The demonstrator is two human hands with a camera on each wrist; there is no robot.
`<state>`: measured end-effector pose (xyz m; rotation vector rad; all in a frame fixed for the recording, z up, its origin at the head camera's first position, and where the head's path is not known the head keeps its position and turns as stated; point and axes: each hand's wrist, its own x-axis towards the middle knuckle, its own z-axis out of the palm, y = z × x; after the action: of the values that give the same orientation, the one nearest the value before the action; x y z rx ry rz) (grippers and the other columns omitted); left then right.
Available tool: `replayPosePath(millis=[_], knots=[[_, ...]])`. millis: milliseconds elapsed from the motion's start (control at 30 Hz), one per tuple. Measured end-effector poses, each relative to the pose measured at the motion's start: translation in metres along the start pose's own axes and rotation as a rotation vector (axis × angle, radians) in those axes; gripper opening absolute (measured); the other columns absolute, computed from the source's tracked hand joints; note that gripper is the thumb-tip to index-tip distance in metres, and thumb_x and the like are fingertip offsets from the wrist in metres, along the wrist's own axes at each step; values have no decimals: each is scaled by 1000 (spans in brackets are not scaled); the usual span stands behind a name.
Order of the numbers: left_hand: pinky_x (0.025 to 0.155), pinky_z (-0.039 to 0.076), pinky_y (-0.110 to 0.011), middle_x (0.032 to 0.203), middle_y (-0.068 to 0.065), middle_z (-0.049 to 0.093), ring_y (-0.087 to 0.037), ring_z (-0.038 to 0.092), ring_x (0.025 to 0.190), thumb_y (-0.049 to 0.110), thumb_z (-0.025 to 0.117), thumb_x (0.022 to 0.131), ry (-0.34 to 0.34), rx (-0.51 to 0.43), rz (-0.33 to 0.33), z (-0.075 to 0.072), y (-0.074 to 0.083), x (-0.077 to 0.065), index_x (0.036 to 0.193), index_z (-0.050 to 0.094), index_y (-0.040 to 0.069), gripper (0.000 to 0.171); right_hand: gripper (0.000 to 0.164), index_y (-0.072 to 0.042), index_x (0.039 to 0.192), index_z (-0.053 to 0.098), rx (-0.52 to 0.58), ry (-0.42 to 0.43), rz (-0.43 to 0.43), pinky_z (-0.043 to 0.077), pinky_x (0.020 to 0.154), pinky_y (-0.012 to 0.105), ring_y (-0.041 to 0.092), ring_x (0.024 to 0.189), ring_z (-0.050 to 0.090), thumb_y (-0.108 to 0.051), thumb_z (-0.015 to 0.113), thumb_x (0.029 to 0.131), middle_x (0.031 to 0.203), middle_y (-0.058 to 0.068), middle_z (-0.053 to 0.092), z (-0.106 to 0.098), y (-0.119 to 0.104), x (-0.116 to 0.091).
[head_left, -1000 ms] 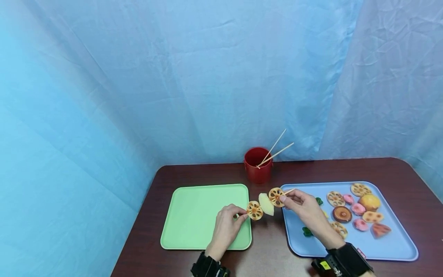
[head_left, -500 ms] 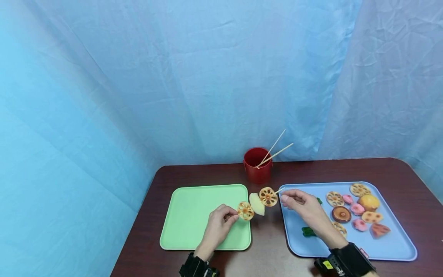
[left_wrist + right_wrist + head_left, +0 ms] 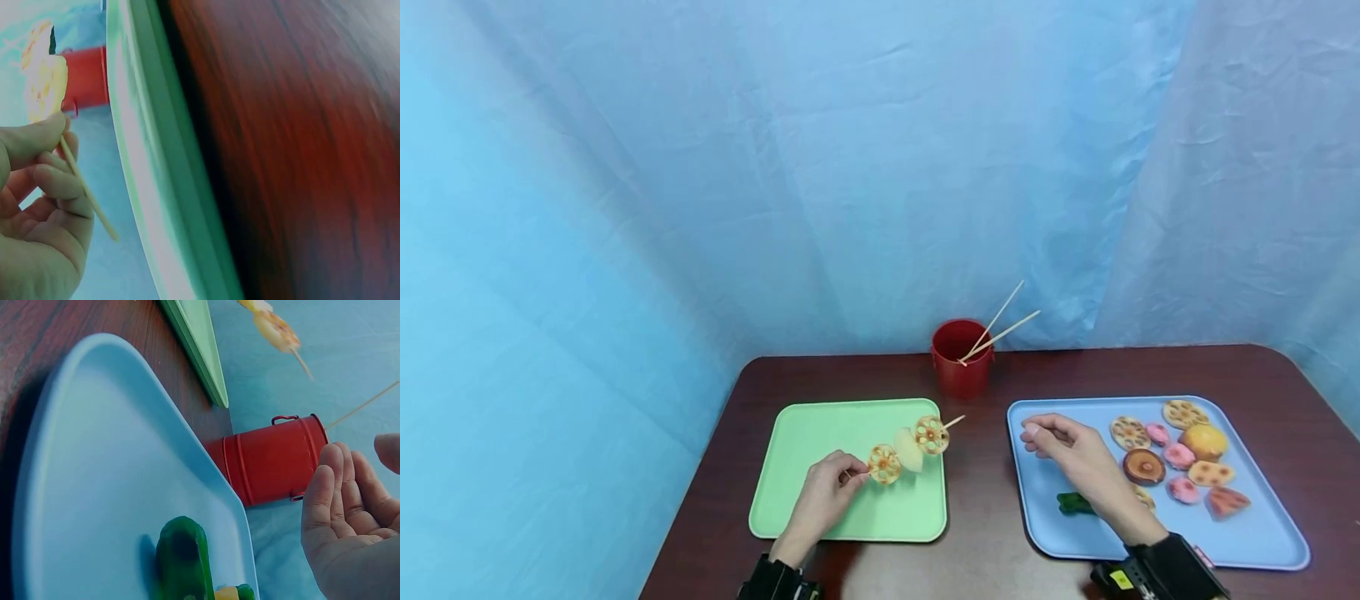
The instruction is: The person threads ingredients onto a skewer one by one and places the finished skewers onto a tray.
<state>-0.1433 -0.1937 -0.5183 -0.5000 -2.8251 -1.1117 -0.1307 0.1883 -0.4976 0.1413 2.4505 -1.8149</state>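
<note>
At lower centre of the frame, the loaded skewer (image 3: 908, 451) has been carried over the green tray (image 3: 808, 437), pinched by the left hand (image 3: 826, 496) alone; the right hand (image 3: 1071, 454), lower right, has been freed, fingers loosely bent.

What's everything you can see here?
Backdrop: one, blue, behind table
Table: one, brown, under trays
Bucket: one, red, beyond trays
Sticks: two, pale, in bucket
Left tray: one, green, tabletop
Loaded skewer: one, tan and cream, above left tray
Right tray: one, blue, tabletop
Slices: four, tan, there
Lumps: three, pink, there
Disc: one, brown, there
Wedge: one, reddish, there
Chunks: two, yellow, there
Glossy pieces: two, green, there
Wristbands: two, black, wrists
Left hand: one, pinching skewer
Right hand: one, above right tray
</note>
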Motion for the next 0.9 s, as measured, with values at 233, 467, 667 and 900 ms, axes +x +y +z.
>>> replayPosePath(millis=[233,467,667,900], knots=[[65,47,-26,84,6,65,-6,55,70,8,79,90,45,47,-91,-21,-13,-10,91,75,11,5,57,0,135,63,-18,-4,-11,55,85,25,15,99,69,-48,58,104,118,15,72,0,3,0],[66,48,-31,83,4,67,-10,59,73,8,77,91,87,70,-230,-40,-24,-17,95,75,8,5,55,2,134,63,10,-5,-17,55,84,23,14,98,69,-45,58,105,117,16,72,1,3,0],[65,50,-33,83,1,68,-12,61,70,10,74,94,85,72,-364,-52,-35,-24,97,73,5,6,53,2,131,64,18,-4,-28,56,84,26,13,95,69,-43,59,105,114,15,73,3,2,-1],[54,50,-33,86,-8,67,-17,61,54,6,65,99,35,-32,-451,-63,-48,-30,105,68,-2,10,52,3,132,64,6,-9,-27,56,84,27,13,95,69,-42,59,105,115,15,72,2,0,-1]])
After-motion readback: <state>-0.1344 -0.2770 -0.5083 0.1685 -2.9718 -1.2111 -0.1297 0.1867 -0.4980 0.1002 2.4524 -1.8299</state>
